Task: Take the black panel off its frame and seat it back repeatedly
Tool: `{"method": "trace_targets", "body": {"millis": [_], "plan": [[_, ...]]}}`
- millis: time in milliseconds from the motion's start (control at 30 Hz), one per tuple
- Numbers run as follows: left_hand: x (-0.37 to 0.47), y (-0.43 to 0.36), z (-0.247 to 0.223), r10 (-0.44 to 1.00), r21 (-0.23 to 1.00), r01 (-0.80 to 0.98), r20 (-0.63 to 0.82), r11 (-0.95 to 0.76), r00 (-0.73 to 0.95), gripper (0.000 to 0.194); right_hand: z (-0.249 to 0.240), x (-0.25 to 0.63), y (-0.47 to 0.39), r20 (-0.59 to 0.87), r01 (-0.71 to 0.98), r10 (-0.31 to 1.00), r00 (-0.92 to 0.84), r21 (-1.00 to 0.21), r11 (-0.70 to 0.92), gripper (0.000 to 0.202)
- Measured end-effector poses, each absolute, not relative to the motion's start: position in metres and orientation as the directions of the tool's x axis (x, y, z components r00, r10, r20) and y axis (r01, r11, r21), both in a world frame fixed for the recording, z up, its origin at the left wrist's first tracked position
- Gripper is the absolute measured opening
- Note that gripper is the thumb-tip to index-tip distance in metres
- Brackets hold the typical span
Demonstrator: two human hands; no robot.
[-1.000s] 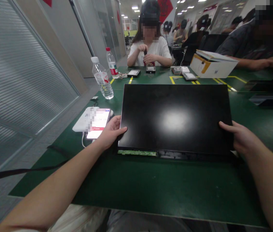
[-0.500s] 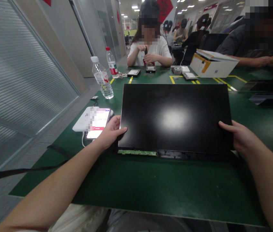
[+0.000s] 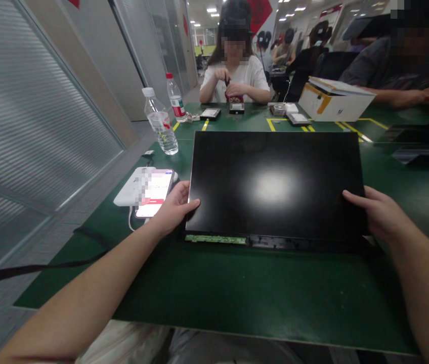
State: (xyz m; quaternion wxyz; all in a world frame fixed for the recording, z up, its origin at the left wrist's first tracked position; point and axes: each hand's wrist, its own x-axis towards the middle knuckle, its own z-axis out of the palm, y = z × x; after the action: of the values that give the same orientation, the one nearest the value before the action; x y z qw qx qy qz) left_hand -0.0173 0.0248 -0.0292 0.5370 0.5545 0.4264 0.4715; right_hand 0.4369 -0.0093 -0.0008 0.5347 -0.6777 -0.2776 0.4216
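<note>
A black LCD display panel (image 3: 275, 187) is tilted up over the green table (image 3: 237, 293), its glossy face toward me with a bright reflection in the middle. Along its lower edge runs a strip of green circuit board (image 3: 214, 239). My left hand (image 3: 178, 202) grips the panel's left edge, thumb on the front. On the right edge, my right hand (image 3: 377, 210) holds it the same way, its other fingers partly hidden behind. Close to my left hand lies a lit phone (image 3: 156, 194) beside a white device (image 3: 133, 187).
Two water bottles, a white-capped one (image 3: 162, 126) and a red-capped one (image 3: 176, 101), stand at the back left. Hard drives (image 3: 210, 114) and a white box (image 3: 336, 101) lie across the table. A person (image 3: 237, 81) sits opposite, another (image 3: 385, 71) at the right.
The panel and both my hands stay nearly still. At the far right, the other person's hands and a dark object have shifted slightly.
</note>
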Motion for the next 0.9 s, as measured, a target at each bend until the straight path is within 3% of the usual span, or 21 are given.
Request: {"method": "trace_targets", "body": {"millis": [500, 767, 900], "plan": [[-0.017, 0.025, -0.029, 0.979, 0.997, -0.032, 0.074, -0.069, 0.189, 0.045, -0.002, 0.444, -0.008, -0.249, -0.05, 0.825, 0.507, -0.964, -0.26, 0.023], [-0.018, 0.025, -0.03, 0.981, 0.998, -0.033, 0.064, -0.059, 0.185, 0.046, -0.001, 0.451, -0.008, -0.105, -0.02, 0.843, 0.527, -0.994, -0.111, 0.055], [-0.018, 0.026, -0.032, 0.984, 0.997, -0.052, 0.068, -0.06, 0.164, 0.047, 0.0, 0.448, -0.009, -0.055, 0.006, 0.842, 0.536, -0.998, -0.07, 0.055]]}}
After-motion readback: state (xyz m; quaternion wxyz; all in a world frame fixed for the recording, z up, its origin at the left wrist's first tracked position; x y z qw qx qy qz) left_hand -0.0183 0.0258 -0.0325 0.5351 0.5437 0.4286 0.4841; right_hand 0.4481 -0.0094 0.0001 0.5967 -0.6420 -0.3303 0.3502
